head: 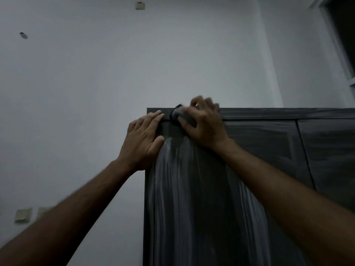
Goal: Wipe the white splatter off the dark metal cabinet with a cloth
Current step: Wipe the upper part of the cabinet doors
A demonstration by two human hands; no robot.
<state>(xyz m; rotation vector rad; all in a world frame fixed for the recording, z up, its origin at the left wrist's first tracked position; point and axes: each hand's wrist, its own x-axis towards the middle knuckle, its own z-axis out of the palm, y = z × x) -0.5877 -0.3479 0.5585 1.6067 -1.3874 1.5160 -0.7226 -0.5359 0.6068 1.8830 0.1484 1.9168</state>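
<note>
White wall behind; left hand (143, 138) flat on cabinet (269, 150), right hand (201, 120) seemingly clutching cloth (177, 113).

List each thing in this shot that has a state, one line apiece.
Dark metal cabinet: doors closed, front streaked with white smears.
White smears: running down the left door, not yet wiped off.
Dark grey cloth: bunched up, pressed at the cabinet's top edge.
Right hand: grips the cloth.
Left hand: flat against the cabinet's top left corner, fingers straight.
</note>
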